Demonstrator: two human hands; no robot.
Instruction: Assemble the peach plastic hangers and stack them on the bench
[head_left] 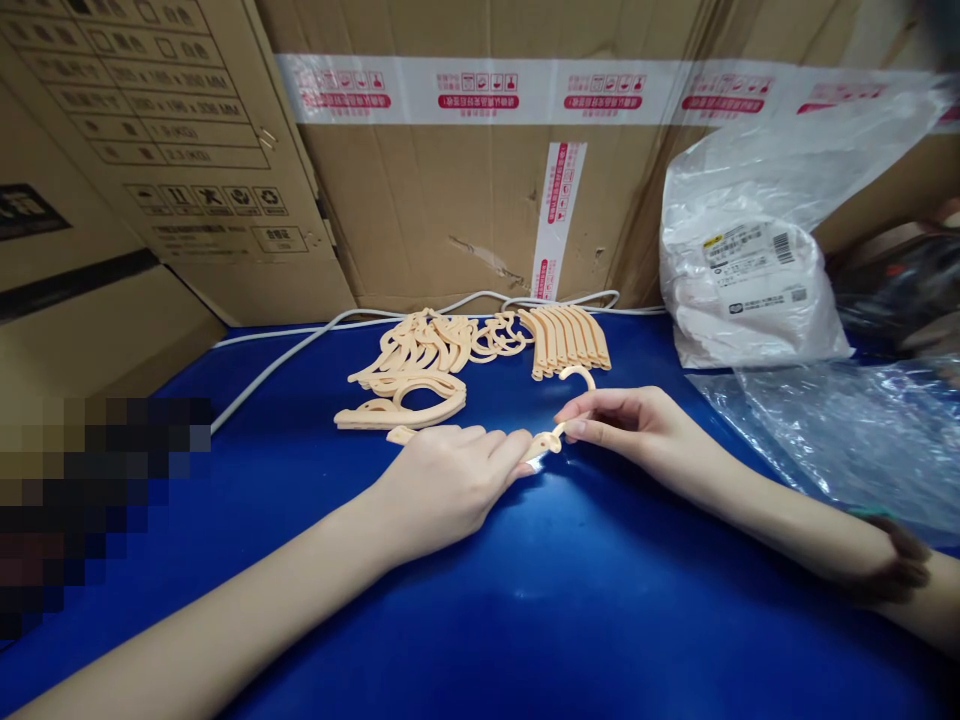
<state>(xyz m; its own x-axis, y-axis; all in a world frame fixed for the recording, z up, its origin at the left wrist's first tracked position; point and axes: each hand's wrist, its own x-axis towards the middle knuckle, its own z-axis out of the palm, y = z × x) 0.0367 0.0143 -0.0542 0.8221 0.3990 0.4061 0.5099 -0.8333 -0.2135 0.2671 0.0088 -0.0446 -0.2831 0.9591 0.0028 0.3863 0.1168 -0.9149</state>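
My left hand [454, 480] is closed around a beige plastic hanger arm [541, 444], whose ends stick out on both sides of the fist. Between the thumb and fingers of my right hand [626, 420] is a beige hanger hook [577, 376], its curved end pointing up and away. The hook's lower end meets the arm's right end; whether the two are joined I cannot tell. Just beyond my left hand lie stacked hanger pieces [405, 412]. Behind them are a heap of curved arms [420, 345], several loose hooks [499, 338] and a neat row of arms [568, 338].
Cardboard boxes [450, 200] wall off the back and left of the blue table [510, 620]. A white cable [289, 362] runs behind the pieces. At right stand a white plastic bag [750, 270] with a label and a clear plastic bag [825, 430].
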